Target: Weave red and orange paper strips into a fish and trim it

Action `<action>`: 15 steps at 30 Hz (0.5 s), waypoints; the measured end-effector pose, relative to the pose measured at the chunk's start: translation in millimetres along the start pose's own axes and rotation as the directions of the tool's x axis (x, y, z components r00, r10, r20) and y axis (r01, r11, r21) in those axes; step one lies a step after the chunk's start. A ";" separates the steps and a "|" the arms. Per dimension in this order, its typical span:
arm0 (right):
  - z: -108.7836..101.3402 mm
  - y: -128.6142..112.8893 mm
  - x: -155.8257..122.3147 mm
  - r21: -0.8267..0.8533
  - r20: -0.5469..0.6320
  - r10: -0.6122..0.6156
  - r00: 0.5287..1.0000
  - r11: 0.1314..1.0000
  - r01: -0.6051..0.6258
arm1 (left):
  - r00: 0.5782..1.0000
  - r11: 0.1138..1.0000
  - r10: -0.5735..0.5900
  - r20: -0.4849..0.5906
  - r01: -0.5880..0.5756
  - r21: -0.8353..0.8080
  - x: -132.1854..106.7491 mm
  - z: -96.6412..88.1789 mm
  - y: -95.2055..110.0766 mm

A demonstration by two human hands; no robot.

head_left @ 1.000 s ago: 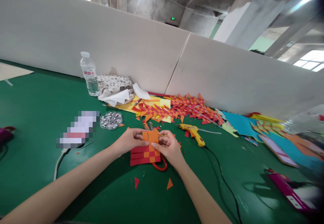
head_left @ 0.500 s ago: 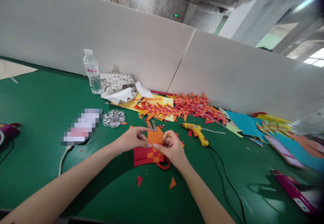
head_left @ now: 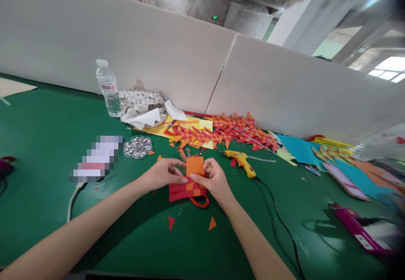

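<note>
Between my two hands is a piece of woven paper (head_left: pixel 195 167), with plain orange strips at the top and a red and orange checker below. My left hand (head_left: pixel 164 173) pinches its left side, thumb on the red strips. My right hand (head_left: pixel 215 179) grips the right edge, its thumb lying across the front of the weave. Beneath the paper lie scissors (head_left: pixel 202 202); a red handle loop sticks out at the bottom and the blade tips show above. Small red and orange paper scraps (head_left: pixel 212 223) lie on the green table nearer me.
A yellow glue gun (head_left: pixel 242 162) lies to the right, its black cord trailing forward. Several woven paper fish (head_left: pixel 234 128) are piled at the back. On the left are a dish of googly eyes (head_left: pixel 138 146), a blurred-out phone (head_left: pixel 98 157) and a water bottle (head_left: pixel 109 90).
The paper's front has changed: the red strips now cover more of the left and middle, and fewer orange checks show. Both hands keep their hold. The view has shifted slightly.
</note>
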State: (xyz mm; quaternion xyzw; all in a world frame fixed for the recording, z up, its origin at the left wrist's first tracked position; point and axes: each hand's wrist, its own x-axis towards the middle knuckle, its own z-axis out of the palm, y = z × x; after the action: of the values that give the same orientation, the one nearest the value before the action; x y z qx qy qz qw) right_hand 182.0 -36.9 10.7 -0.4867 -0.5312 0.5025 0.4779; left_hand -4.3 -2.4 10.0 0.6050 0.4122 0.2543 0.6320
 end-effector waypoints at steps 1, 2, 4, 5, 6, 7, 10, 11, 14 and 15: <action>0.4 -1.1 -0.7 0.009 0.009 0.008 1.000 1.000 -0.008 | 1.000 1.000 -0.011 0.011 0.011 -0.007 0.0 -0.3 -0.6; 0.7 -2.2 -1.5 0.004 0.013 0.009 1.000 1.000 -0.009 | 1.000 1.000 -0.022 0.020 0.022 -0.014 -0.1 -0.7 -1.2; 0.8 -4.1 -3.0 -0.025 0.021 0.006 1.000 1.000 -0.005 | 0.999 0.999 -0.037 0.036 0.038 -0.020 -0.1 -1.7 -2.2; 0.6 -4.8 -3.6 -0.037 0.029 0.005 1.000 0.999 -0.004 | 0.998 0.999 -0.040 0.048 0.041 -0.024 -0.2 -2.1 -2.5; 0.3 -5.3 -4.0 -0.046 0.035 0.003 0.999 0.999 -0.001 | 0.997 0.999 -0.041 0.061 0.043 -0.027 -0.3 -2.4 -2.6; -0.1 -5.6 -4.3 -0.053 0.041 0.000 0.999 0.999 0.002 | 0.996 0.999 -0.043 0.072 0.045 -0.030 -0.6 -2.6 -2.6; -0.8 -5.7 -4.3 -0.058 0.043 -0.012 0.999 0.998 0.014 | 0.995 0.999 -0.030 0.097 0.032 -0.013 -1.6 -2.5 -1.4; -1.0 -5.6 -4.1 -0.053 0.045 -0.011 0.999 0.999 0.013 | 0.994 1.000 -0.022 0.108 0.022 0.000 -1.8 -2.4 -1.0; -1.4 -5.4 -3.2 -0.041 0.057 0.000 0.998 0.999 0.003 | 0.993 1.000 -0.018 0.116 0.016 0.024 -1.4 -2.4 -0.8; -1.5 -5.6 -2.9 -0.041 0.054 -0.002 0.999 0.999 0.004 | 0.994 0.999 -0.024 0.108 0.022 0.024 -0.9 -2.5 -1.1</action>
State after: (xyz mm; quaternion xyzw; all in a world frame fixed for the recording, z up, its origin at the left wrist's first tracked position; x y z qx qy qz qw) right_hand 183.4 -39.7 16.3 -0.4818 -0.5550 0.5036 0.4541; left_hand -7.1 -1.9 9.4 0.6203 0.3869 0.2090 0.6495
